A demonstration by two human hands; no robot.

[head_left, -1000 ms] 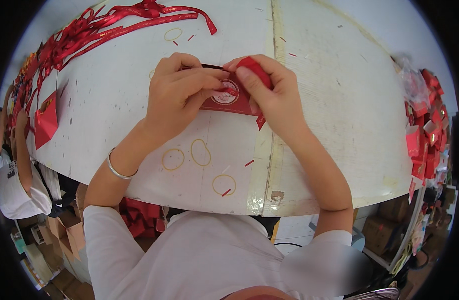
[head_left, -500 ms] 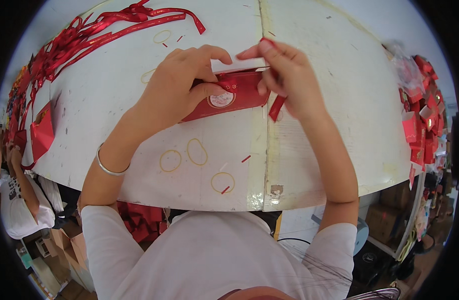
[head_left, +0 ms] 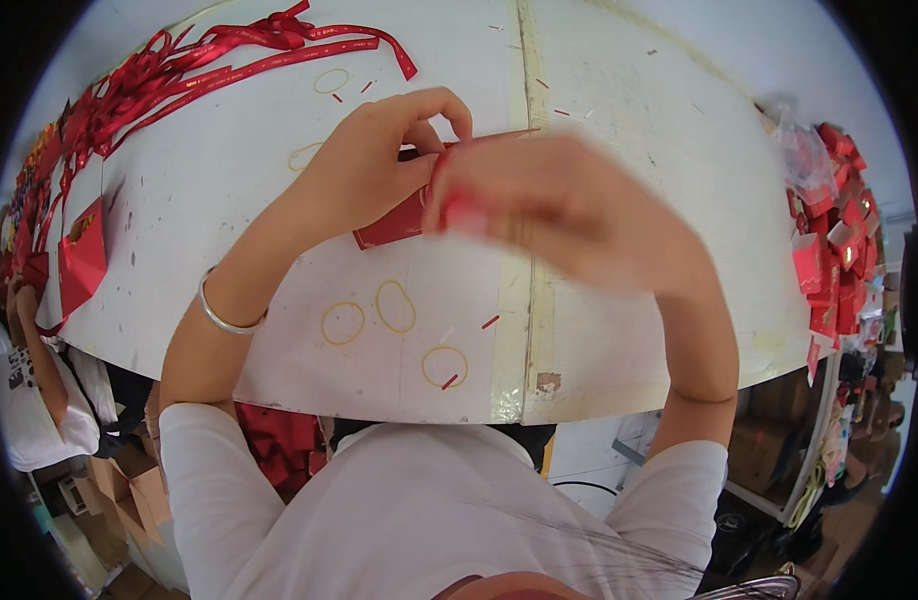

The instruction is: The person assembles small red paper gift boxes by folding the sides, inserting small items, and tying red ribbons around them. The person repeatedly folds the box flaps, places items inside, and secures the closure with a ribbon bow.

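my left hand (head_left: pixel 379 165) sits at about eleven o'clock, fingers curled and pinched shut, wrist bent, forearm running down to seven. my right hand (head_left: pixel 549 205) is blurred at centre, touching the left, its grip unclear, forearm dropping toward five o'clock.

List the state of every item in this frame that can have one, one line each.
Left hand: grip closed on the red box.
Right hand: motion-blurred, at the box's right end; grip unclear.
Red box: held just over the table, mostly covered by the hands.
Red ribbons: loose, piled at the table's far left.
Rubber bands: lying slack and unused.
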